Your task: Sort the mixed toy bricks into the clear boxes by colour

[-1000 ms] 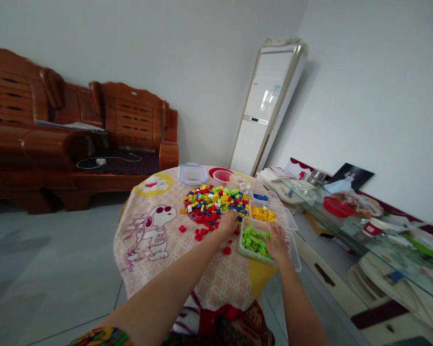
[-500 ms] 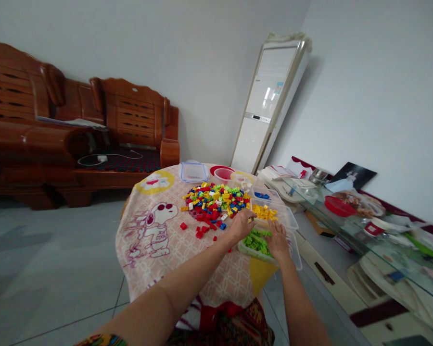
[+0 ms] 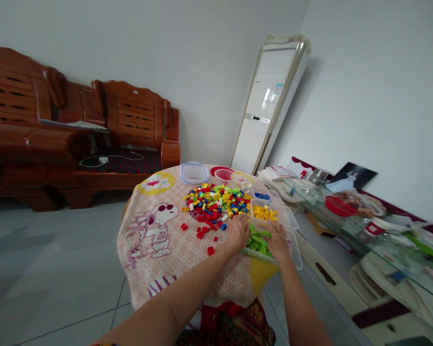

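Observation:
A clear plastic box of green toy bricks (image 3: 259,241) sits at the right side of the round table. My left hand (image 3: 238,234) is at this box's left edge, fingers reaching forward and slightly bent; no brick shows in it. Over the box's right side lies my right hand (image 3: 278,240), its fingers stretched out and touching or just above the green bricks; its palm side is hidden. Just beyond is a box with yellow bricks (image 3: 264,212), and behind that one with blue bricks (image 3: 262,196). A mixed heap of coloured bricks (image 3: 216,199) spreads left of the boxes.
Loose red bricks (image 3: 200,234) lie on the patterned tablecloth (image 3: 187,259). At the table's back are a blue-rimmed clear lid (image 3: 194,173) and a round pinkish tub (image 3: 223,174). A cluttered glass-topped cabinet (image 3: 346,230) stands close on the right.
My left hand has drawn back from between the green and yellow boxes to the green box's left edge. A red brick beside my left forearm is now uncovered. My right hand has barely moved.

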